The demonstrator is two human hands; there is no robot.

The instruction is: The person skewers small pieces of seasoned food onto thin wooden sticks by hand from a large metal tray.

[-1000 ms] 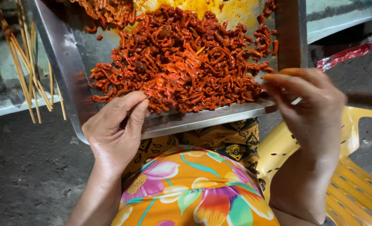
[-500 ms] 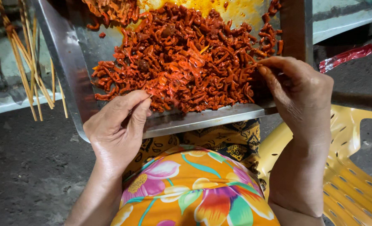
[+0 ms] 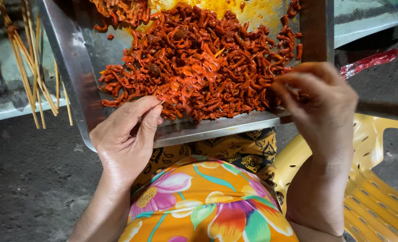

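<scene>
Right hand [image 3: 317, 105] moved left onto the red marinated strips [image 3: 199, 62], pinching some; left hand [image 3: 127, 136] stays curled, grasping one strip at the metal tray [image 3: 73, 76] rim.

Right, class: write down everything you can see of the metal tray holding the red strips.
The metal tray is shallow, rectangular, silvery steel with a raised rim and rounded corner. It lies near the person's lap. A heap of red-orange marinated strips covers its middle; yellow oily sauce smears the far part. The left hand rests on its near rim, and the right hand reaches over its right side.
</scene>
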